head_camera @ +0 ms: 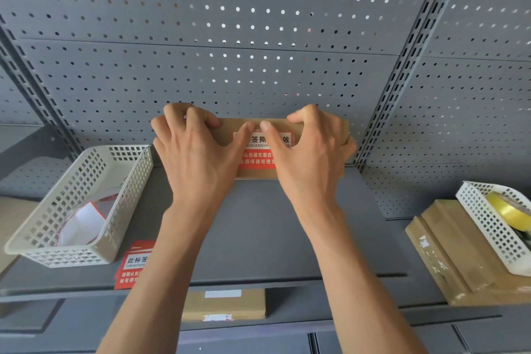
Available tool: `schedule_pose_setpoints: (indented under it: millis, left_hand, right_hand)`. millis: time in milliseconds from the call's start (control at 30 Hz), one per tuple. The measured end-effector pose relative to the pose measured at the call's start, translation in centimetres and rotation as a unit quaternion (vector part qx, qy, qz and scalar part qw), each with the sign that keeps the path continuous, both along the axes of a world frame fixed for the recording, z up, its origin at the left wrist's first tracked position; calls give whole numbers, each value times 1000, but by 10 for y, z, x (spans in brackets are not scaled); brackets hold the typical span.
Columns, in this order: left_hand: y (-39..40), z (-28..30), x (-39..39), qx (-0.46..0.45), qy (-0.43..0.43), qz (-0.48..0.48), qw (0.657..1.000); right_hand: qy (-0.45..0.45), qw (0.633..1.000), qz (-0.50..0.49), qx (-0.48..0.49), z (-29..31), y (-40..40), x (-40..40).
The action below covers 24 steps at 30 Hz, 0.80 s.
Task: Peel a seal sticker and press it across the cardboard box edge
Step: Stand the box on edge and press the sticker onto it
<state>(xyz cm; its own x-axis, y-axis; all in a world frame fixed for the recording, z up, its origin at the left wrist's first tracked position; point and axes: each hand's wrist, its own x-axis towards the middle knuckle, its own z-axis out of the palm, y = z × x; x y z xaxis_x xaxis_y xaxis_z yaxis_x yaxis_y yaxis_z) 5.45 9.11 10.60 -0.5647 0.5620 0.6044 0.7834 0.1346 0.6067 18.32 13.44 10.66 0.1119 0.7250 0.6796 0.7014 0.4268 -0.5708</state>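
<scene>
A grey metal shelf [258, 238] carries a brown cardboard box [258, 172], a white plastic lattice basket [83, 210], red seal stickers [133, 264] (a small stack), and flattened brown cartons [448, 250] at right.

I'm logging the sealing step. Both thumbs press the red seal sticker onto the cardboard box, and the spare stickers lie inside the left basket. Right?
Not quite. In the head view the spare stickers lie on the shelf beside the left basket, not inside it. Both thumbs, left hand and right hand, do press the red seal sticker onto the cardboard box.
</scene>
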Motion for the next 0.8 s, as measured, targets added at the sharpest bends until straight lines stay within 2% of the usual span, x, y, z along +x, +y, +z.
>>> schedule_pose_setpoints:
  millis: [200,567,800]
  left_hand:
    - [-4,-2,-6,18,-9,-35,999]
    - [-9,4,-21,-17,-51,-101,993]
    - [-14,1,-30,-27,-43,-153,987]
  right_hand:
    - [13,999,46,-19,-2,3,10]
    - [25,992,114,-46,5,6,26]
    - [-43,979,182,-76,4,6,45]
